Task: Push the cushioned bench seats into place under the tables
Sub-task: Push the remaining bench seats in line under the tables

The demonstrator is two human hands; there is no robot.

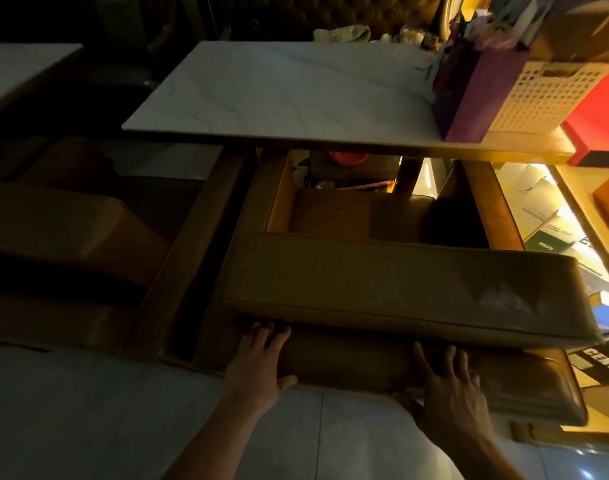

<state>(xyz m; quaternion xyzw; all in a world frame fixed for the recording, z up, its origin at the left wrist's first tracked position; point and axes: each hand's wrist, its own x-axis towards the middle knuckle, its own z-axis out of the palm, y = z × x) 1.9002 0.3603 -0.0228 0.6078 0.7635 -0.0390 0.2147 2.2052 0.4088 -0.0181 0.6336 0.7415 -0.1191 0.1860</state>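
Two dim benches at far left point(71, 233) are hard to make out in the shadow. Next, the left hand point(261, 362) lies on the lower seat point(434, 379), fingers spread and straight, thumb on its near edge. The right hand point(448, 393) presses flat beside it, thumb tucked under the edge. An upper cushion point(400, 289) overlaps the seat, below the table point(279, 95). Boxes at right are cut off.
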